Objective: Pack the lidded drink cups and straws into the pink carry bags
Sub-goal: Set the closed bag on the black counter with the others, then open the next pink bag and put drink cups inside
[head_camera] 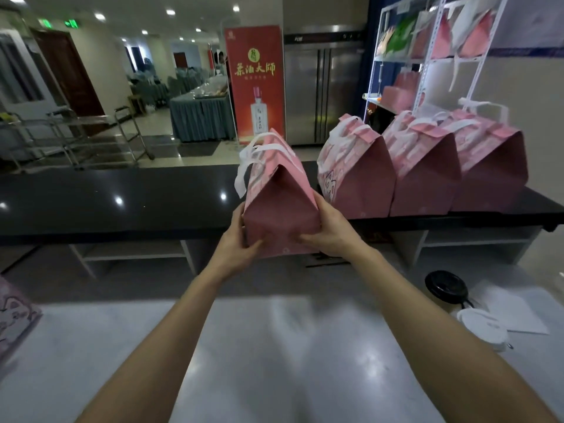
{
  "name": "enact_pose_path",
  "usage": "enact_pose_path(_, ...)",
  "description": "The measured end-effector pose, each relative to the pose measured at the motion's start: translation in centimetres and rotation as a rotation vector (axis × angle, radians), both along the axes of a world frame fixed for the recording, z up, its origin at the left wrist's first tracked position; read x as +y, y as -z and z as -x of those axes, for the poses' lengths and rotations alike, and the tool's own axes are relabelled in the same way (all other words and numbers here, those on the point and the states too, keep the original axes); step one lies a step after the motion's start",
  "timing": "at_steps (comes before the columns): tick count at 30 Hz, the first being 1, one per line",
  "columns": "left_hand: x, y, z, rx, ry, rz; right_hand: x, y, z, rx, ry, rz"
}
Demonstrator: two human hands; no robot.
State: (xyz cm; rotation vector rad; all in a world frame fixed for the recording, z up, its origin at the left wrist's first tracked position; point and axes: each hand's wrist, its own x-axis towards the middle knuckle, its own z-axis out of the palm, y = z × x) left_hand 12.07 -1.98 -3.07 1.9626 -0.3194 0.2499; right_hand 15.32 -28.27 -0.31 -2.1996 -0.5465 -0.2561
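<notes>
Far off, a red banner [254,83] with gold writing, too small to read. Both arms stretched out. Left hand [236,245] and right hand [331,233] wrapped round a closed pink bag [279,206], held over the black bench [122,203]. Three more pink bags [427,175] standing right.

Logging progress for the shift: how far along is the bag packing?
Done: three closed pink bags stand in a row on the black counter. In hand: a fourth closed bag, gripped low on both sides by the left hand and right hand, held beside the row. Left: at least one black-lidded cup sits on the near white table. No straws visible.
</notes>
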Motion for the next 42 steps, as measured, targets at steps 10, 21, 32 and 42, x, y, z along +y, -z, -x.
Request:
enact_pose_path(10,-2.3,0.7,-5.3,-0.081,-0.096,-0.086,-1.9,1.3,-5.3,0.069,0.04,0.017)
enact_pose_path(21,-3.4,1.2,-11.3,-0.044,-0.109,-0.089,-5.7,12.4,-1.9,0.378,0.074,0.42)
enact_pose_path(32,-4.6,1.2,-14.7,-0.036,-0.084,-0.115,-5.6,14.7,-1.7,0.485,0.065,0.5)
enact_pose_path(42,-2.9,0.8,-14.2,0.074,-0.042,-0.094,-4.2,13.7,-1.4,0.471,0.062,0.482)
